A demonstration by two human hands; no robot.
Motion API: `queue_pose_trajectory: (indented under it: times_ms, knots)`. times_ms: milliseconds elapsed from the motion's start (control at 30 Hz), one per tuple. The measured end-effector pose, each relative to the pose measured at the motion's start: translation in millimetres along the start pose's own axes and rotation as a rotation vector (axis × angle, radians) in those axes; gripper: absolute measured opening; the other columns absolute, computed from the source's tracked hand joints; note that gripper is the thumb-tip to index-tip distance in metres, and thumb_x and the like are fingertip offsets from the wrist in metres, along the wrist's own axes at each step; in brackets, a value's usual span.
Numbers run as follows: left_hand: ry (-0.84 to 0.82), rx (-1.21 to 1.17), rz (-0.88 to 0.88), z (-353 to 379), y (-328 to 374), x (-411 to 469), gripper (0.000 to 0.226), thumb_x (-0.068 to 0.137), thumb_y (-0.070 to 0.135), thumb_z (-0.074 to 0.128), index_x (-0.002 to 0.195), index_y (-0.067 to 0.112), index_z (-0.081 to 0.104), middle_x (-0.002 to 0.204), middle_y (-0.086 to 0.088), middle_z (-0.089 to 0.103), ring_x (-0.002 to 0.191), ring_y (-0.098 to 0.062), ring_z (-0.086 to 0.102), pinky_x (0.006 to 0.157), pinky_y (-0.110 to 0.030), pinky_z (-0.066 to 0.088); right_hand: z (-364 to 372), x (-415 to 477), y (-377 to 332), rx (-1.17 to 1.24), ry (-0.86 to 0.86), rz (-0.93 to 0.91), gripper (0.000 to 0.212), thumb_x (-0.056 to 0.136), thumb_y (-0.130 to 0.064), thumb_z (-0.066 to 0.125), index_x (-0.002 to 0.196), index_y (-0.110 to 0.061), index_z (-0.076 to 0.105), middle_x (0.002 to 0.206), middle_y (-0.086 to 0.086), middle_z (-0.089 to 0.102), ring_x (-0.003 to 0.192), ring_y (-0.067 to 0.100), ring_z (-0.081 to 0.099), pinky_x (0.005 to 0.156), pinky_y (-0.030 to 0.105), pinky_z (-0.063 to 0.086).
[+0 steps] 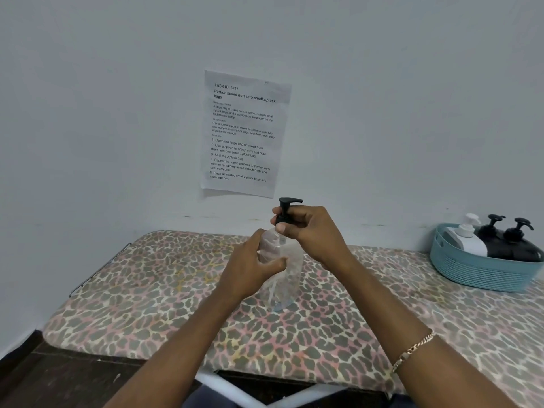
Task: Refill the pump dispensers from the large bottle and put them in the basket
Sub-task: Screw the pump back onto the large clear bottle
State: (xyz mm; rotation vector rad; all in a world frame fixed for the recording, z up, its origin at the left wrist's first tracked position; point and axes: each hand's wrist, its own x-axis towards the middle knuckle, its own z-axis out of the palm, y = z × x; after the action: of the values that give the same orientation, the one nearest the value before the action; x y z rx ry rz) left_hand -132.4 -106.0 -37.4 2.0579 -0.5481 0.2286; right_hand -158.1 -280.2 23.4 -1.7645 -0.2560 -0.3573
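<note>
A clear plastic pump dispenser (285,278) stands tilted on the leopard-print table (164,290) in the middle of the head view. My left hand (253,263) grips its body from the left. My right hand (309,231) is closed around the black pump head (290,201) at the neck. A teal basket (482,269) at the right edge holds a white pump bottle (466,237) and two black pump bottles (512,242). No large bottle is in sight.
A printed paper sheet (244,134) is taped to the pale wall behind the table. A metal rod (97,269) runs along the table's left edge. Dark floor (44,375) lies below left, and a white frame (235,393) shows under the front edge.
</note>
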Motion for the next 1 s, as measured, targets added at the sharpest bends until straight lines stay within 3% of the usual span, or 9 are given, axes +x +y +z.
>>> queue_pose_trajectory:
  times_ms: [133, 400, 500, 633, 733, 800, 867, 1000]
  knots:
    - [0.007, 0.011, 0.002, 1, 0, 0, 0.039, 0.084, 0.039, 0.081, 0.115, 0.03, 0.06, 0.087, 0.015, 0.066, 0.07, 0.0, 0.064, 0.065, -0.025, 0.045, 11, -6, 0, 0.009, 0.111, 0.001, 0.025, 0.091, 0.0, 0.075, 0.115, -0.008, 0.077, 0.101, 0.001, 0.08, 0.097, 0.01, 0.076, 0.085, 0.021, 0.058]
    - [0.014, 0.025, 0.002, 2, 2, -2, 0.042, 0.082, 0.044, 0.082, 0.114, 0.03, 0.059, 0.087, 0.015, 0.066, 0.068, 0.001, 0.063, 0.063, -0.023, 0.043, 28, -18, -3, -0.027, 0.254, -0.02, 0.028, 0.09, -0.012, 0.078, 0.115, -0.024, 0.077, 0.099, -0.012, 0.078, 0.099, 0.001, 0.073, 0.099, 0.035, 0.057]
    - [-0.003, 0.011, 0.0, -2, 2, -1, 0.043, 0.082, 0.043, 0.083, 0.116, 0.031, 0.059, 0.093, 0.015, 0.067, 0.074, 0.001, 0.067, 0.065, -0.027, 0.048, 23, -18, 1, -0.074, 0.207, -0.045, 0.026, 0.092, -0.022, 0.077, 0.115, -0.035, 0.073, 0.104, -0.015, 0.078, 0.106, -0.001, 0.07, 0.104, 0.032, 0.052]
    - [-0.038, -0.051, -0.008, -7, 0, -1, 0.059, 0.072, 0.057, 0.083, 0.122, 0.034, 0.06, 0.115, 0.01, 0.066, 0.087, -0.014, 0.074, 0.083, -0.047, 0.062, 9, -19, 14, -0.199, 0.073, -0.053, 0.046, 0.096, -0.04, 0.073, 0.14, -0.04, 0.061, 0.132, -0.022, 0.067, 0.126, -0.007, 0.057, 0.101, 0.02, 0.041]
    - [-0.065, -0.094, -0.025, -10, -2, 2, 0.071, 0.068, 0.063, 0.084, 0.129, 0.036, 0.06, 0.12, 0.008, 0.066, 0.095, -0.016, 0.074, 0.089, -0.049, 0.061, -8, -23, 26, -0.184, -0.029, 0.002, 0.058, 0.095, -0.048, 0.071, 0.149, -0.044, 0.051, 0.149, -0.022, 0.055, 0.135, 0.0, 0.05, 0.106, 0.028, 0.042]
    - [-0.1, -0.138, -0.023, -12, -3, 5, 0.068, 0.073, 0.052, 0.089, 0.132, 0.036, 0.061, 0.123, 0.009, 0.07, 0.097, -0.014, 0.076, 0.091, -0.05, 0.062, -19, -26, 34, -0.174, -0.112, 0.059, 0.067, 0.093, -0.042, 0.076, 0.152, -0.045, 0.046, 0.151, -0.022, 0.051, 0.135, 0.003, 0.051, 0.109, 0.033, 0.045]
    - [-0.116, -0.19, -0.029, -13, -1, 8, 0.062, 0.077, 0.038, 0.091, 0.131, 0.031, 0.062, 0.124, 0.008, 0.072, 0.099, -0.013, 0.077, 0.091, -0.05, 0.062, -27, -29, 41, -0.161, -0.175, 0.094, 0.077, 0.091, -0.033, 0.08, 0.155, -0.047, 0.041, 0.145, -0.024, 0.053, 0.128, -0.001, 0.056, 0.104, 0.03, 0.051]
    - [-0.126, -0.255, -0.043, -9, 4, 20, 0.06, 0.077, 0.03, 0.093, 0.123, 0.028, 0.055, 0.122, 0.002, 0.071, 0.104, -0.016, 0.075, 0.091, -0.048, 0.063, -45, -29, 48, -0.183, -0.147, 0.093, 0.081, 0.09, -0.022, 0.082, 0.156, -0.043, 0.04, 0.135, -0.014, 0.063, 0.121, 0.006, 0.065, 0.09, 0.027, 0.06]
